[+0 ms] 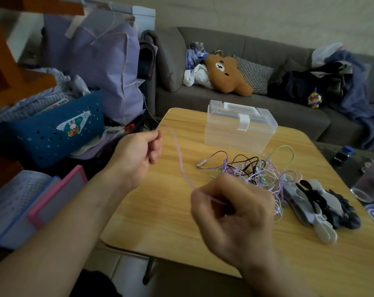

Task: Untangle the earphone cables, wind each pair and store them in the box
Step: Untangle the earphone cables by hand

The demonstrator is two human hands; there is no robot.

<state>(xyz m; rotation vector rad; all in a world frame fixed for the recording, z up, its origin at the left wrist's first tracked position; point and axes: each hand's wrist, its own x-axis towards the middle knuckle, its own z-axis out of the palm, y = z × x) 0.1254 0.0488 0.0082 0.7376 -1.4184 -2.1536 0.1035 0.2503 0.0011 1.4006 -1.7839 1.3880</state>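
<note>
While both hands pinch, pink cable [177,151] strung between left fingers [158,139], right fingers [205,198]

— Where is the left hand [136,153] now?

— It is raised beyond the left edge of the bench, near its far left corner. The forearm comes in from the lower left, bare. The fingers are curled, and the thumb and fingertips pinch a thin pink cable [177,155] at its upper end.

— And the right hand [231,213]?

— It is above the middle of the bench, nearer to the front edge, with its back turned to the camera. The wrist comes up from the bottom right. The fingers are curled too, and the grip holds the lower end of the same cable. The hand looks a little blurred.

— Do the hands touch?

— No, they are well apart.
</note>
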